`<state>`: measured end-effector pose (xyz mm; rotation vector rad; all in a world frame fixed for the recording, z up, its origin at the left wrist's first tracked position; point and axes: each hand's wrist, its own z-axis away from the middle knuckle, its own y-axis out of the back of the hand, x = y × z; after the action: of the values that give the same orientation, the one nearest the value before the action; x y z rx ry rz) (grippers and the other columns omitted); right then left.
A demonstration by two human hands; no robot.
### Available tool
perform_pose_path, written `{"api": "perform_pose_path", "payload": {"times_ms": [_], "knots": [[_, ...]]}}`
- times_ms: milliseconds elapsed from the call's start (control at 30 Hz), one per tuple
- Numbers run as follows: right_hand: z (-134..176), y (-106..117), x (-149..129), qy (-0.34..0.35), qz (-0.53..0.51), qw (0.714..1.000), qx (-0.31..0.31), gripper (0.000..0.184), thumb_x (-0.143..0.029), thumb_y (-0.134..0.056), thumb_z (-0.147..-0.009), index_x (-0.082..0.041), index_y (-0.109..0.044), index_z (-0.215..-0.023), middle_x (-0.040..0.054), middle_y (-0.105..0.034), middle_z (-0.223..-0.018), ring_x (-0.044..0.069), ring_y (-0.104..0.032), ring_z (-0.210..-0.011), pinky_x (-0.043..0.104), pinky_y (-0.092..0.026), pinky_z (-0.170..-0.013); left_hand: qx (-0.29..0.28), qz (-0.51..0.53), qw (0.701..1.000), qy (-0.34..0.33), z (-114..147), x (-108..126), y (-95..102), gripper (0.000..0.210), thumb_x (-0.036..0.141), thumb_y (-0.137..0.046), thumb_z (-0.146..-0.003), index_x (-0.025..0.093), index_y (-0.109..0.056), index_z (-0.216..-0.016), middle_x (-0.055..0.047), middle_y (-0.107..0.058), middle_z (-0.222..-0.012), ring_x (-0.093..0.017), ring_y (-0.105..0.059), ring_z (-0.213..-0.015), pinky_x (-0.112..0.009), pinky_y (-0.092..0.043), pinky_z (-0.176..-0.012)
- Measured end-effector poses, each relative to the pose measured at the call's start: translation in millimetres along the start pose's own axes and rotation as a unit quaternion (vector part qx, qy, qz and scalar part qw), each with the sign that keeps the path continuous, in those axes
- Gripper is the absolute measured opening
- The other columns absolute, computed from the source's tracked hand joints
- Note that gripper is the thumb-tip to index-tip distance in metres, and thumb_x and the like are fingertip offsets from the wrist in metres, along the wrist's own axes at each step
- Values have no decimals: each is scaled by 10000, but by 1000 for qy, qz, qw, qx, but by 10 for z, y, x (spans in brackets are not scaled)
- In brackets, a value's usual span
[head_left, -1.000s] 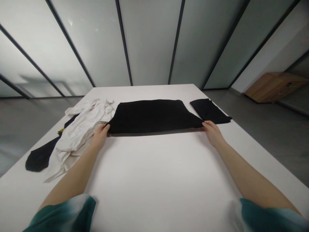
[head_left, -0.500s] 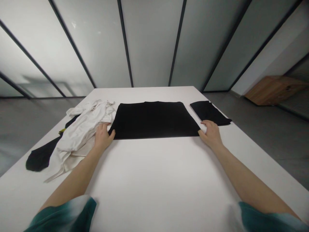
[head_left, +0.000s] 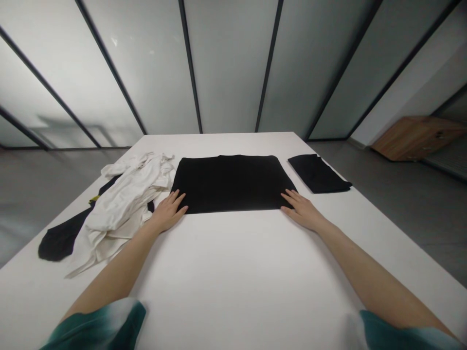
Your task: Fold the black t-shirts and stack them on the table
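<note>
A black folded cloth, perhaps a garment, lies flat as a wide panel in the middle of the table. On its near left corner rests my left hand, palm down with the fingers spread. My right hand lies the same way on the near right corner, fingers apart. Neither hand grips the fabric. Close to my left hand is a rumpled heap of white clothing. To the right of the panel sits a smaller folded black cloth, apart from my right hand.
Dark fabric sticks out from under the white heap, with a small yellow patch beside it. The white table ends before a frosted glass partition. A wooden cabinet stands on the floor at the right.
Both hands have let go of the black panel's near corners. They have shifted slightly inward and now lie flat on it with fingers spread.
</note>
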<state>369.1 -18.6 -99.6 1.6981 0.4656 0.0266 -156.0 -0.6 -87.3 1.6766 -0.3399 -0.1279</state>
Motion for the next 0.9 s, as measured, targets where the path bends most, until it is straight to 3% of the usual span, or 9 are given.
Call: {"api": "perform_pose_path", "payload": {"times_ms": [100, 167, 233, 300, 400, 500, 633, 733, 900], "knots": [[0, 16, -22, -13, -34, 999, 25, 596, -536, -467, -919, -221, -531, -1420, 130, -474, -1518, 319, -386, -1434, 522, -332, -1157, 29, 27, 999, 16, -10, -1, -5, 626, 510, -430, -935, 145, -491, -1440, -164, -390, -1570, -311, -376, -1444, -468, -336, -1167], [-6, 27, -6, -42, -50, 995, 73, 593, -517, -488, -904, -185, -545, -1392, 164, -491, -1493, 330, -433, -1394, 519, -358, -1134, 75, 41, 995, 53, -24, -15, 1, 633, 495, -424, -934, 101, -485, -1427, -201, -422, -1537, -319, -396, -1427, -474, -344, -1157], [-14, 40, 41, -101, -58, 984, 134, 593, -506, -498, -888, -145, -563, -1354, 203, -555, -1406, 347, -510, -1307, 521, -397, -1087, 118, 51, 987, 102, -35, -32, 24, 630, 479, -403, -938, 58, -490, -1399, -238, -506, -1451, -338, -457, -1373, -491, -371, -1126], [-24, 56, 99, -169, -69, 970, 163, 592, -506, -509, -863, -119, -589, -1304, 211, -645, -1235, 348, -603, -1140, 507, -459, -995, 126, 62, 981, 135, -38, -41, 62, 622, 464, -412, -929, 43, -498, -1379, -244, -589, -1347, -349, -532, -1292, -495, -408, -1084], [-48, 84, 141, -232, -112, 956, 137, 587, -511, -546, -822, -128, -612, -1262, 162, -694, -1052, 285, -653, -852, 434, -520, -814, 90, 88, 984, 128, -34, -30, 129, 624, 403, -453, -897, 71, -460, -1426, -211, -618, -1324, -332, -579, -1234, -455, -455, -1031], [-86, 121, 120, -228, -148, 956, 107, 543, -455, -595, -791, -184, -619, -1261, 115, -700, -1045, 228, -635, -743, 366, -516, -718, 51, 108, 987, 104, -38, -2, 201, 592, 324, -447, -868, 139, -488, -1428, -152, -644, -1308, -303, -601, -1204, -414, -471, -999], [-185, 183, 124, -179, -96, 977, 67, 400, -290, -613, -738, -203, -693, -1120, 89, -713, -979, 219, -621, -738, 347, -506, -721, -14, 122, 986, 113, -56, 20, 322, 482, 325, -468, -812, 173, -673, -1220, -91, -736, -943, -281, -678, -929, -373, -505, -847], [-338, 235, 182, -165, -46, 984, 42, 333, -205, -578, -735, -198, -723, -1035, 81, -715, -916, 236, -639, -791, 351, -508, -760, -54, 150, 978, 133, -63, 36, 431, 461, 360, -513, -747, 177, -718, -1118, -29, -651, -661, -236, -625, -663, -332, -470, -655], [-769, 358, 266, -201, 52, 976, 70, 356, -164, -528, -783, -179, -736, -1071, 139, -683, -1090, 288, -651, -939, 385, -502, -812, -162, 251, 950, 94, -12, 291, 601, 363, 383, -565, -672, 193, -745, -924, 4, -582, -577, -193, -550, -562, -295, -385, -537]]}}
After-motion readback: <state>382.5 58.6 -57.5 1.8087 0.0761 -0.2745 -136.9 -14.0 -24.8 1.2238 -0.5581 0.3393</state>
